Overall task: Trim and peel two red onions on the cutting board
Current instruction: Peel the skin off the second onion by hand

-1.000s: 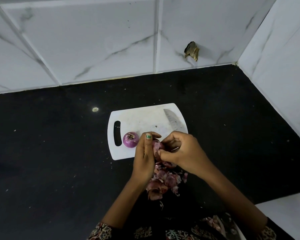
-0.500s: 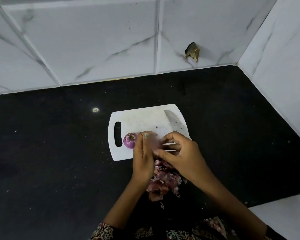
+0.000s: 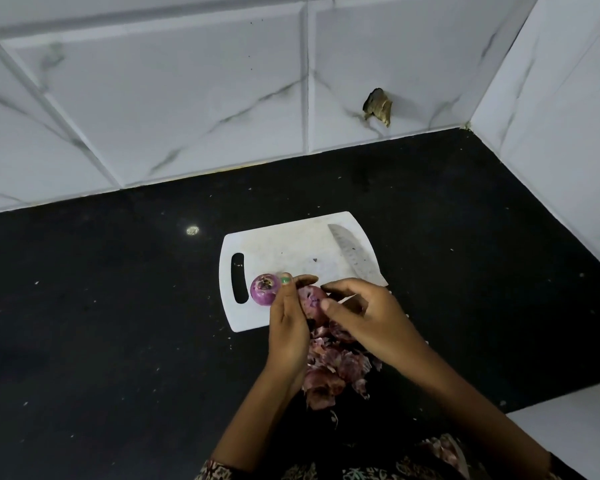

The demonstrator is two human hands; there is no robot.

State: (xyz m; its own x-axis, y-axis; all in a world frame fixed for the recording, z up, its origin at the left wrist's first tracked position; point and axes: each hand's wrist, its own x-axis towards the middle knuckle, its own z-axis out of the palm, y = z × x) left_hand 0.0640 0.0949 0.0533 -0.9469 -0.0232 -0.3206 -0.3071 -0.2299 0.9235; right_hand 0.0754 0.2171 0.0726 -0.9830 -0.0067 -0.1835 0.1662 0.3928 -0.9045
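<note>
A white cutting board (image 3: 284,247) lies on the black counter. One peeled purple onion (image 3: 264,289) sits on the board near its handle slot. My left hand (image 3: 288,323) grips a second red onion (image 3: 312,303) over the board's near edge. My right hand (image 3: 364,317) pinches at that onion's skin from the right side. A knife blade (image 3: 354,252) rests on the board's right part, its handle hidden behind my right hand.
A heap of red onion skins (image 3: 333,372) lies on the black counter (image 3: 118,323) just in front of the board. White marble tile walls rise behind and to the right. A brown chip (image 3: 378,106) marks the back wall.
My right hand has shifted slightly right and opened around the onion, so more of the held onion shows. The left hand has kept its grip. The other onion has not moved.
</note>
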